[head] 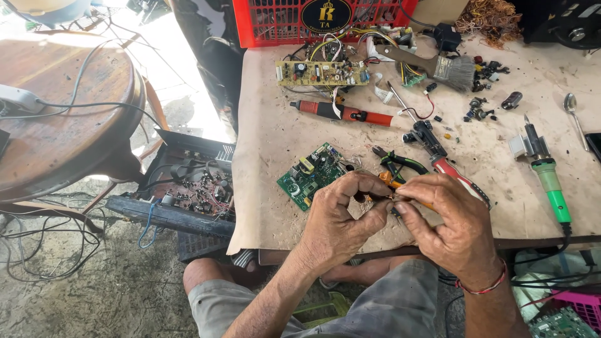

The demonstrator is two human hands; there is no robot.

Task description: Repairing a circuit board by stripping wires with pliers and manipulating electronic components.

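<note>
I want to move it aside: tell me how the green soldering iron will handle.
The soldering iron looks stiff and light. Its round handle may roll if pushed. The cord over the table edge will probably drag, and the tip could be hot.

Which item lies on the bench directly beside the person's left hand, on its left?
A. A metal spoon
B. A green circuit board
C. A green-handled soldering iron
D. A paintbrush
B: the green circuit board lies on the bench just left of the left hand, while the paintbrush, spoon and soldering iron lie farther back or to the right.
</note>
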